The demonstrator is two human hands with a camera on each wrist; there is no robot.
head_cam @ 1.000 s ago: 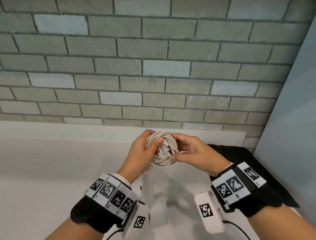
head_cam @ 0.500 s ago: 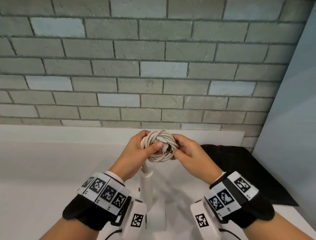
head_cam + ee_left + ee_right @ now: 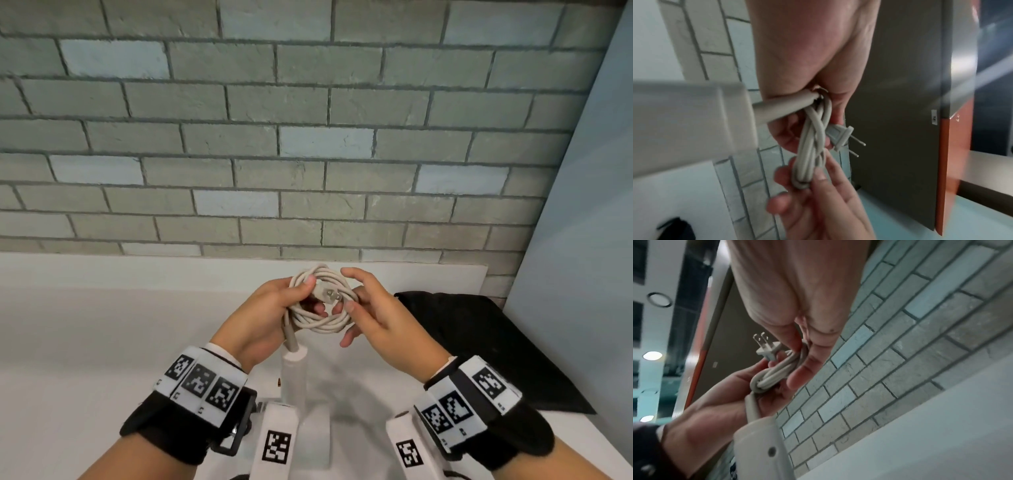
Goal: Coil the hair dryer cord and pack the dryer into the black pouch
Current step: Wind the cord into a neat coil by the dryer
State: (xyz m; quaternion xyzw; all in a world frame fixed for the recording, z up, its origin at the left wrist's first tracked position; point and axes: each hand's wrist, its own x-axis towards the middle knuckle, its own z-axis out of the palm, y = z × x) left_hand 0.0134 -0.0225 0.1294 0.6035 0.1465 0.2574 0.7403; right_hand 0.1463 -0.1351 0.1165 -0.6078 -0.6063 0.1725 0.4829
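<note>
**Cord coiled, plug now showing**

Dryer handle [image 3: 294, 373], white smooth plastic, hung below the hands, above the white counter [image 3: 85, 342]. Cord [image 3: 322, 325], pale grey rubbery round-section, lay wound in a compact ring. Left hand [image 3: 267, 318] pinched the ring's left side, thumb on top. Right hand [image 3: 380, 318] had loosened from its earlier pinch, fingers now spread, lightly cradling the right side. Plug [image 3: 328, 295] (two flat metal prongs) had turned into view across the ring: coiling judged nearly finished. Black pouch [image 3: 479, 342], matte fabric, lay flat beyond, unfilled.
</note>
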